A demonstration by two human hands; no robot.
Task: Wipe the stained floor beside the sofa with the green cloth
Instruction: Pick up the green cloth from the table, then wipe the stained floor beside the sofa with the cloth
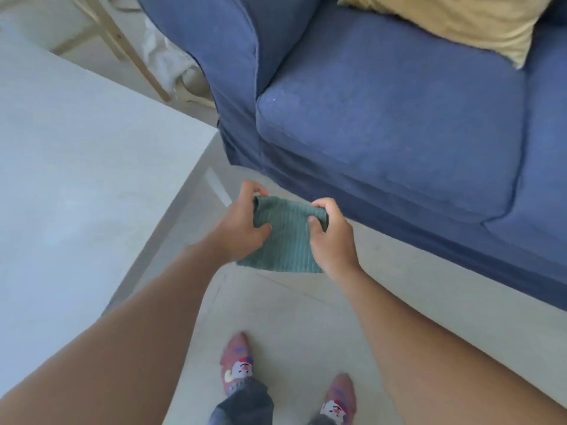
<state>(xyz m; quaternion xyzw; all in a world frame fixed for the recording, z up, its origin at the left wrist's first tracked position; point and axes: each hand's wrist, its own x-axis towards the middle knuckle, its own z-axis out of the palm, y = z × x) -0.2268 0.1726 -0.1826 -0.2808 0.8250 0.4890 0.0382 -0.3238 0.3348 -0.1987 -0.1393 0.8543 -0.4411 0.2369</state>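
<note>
I hold a folded green ribbed cloth (285, 240) in the air in front of me, above the pale tiled floor (291, 317). My left hand (242, 225) grips its upper left edge and my right hand (333, 237) grips its upper right corner. The cloth hangs down between them. The blue sofa (383, 124) stands just beyond and to the right of the cloth. No stain shows clearly on the floor from here.
A pale grey table top (76, 179) fills the left side, close to the sofa's arm. A yellow cushion (445, 23) lies on the sofa. Light wooden chair legs (129, 47) stand at the back left. My feet in pink socks (237, 366) stand on the floor below.
</note>
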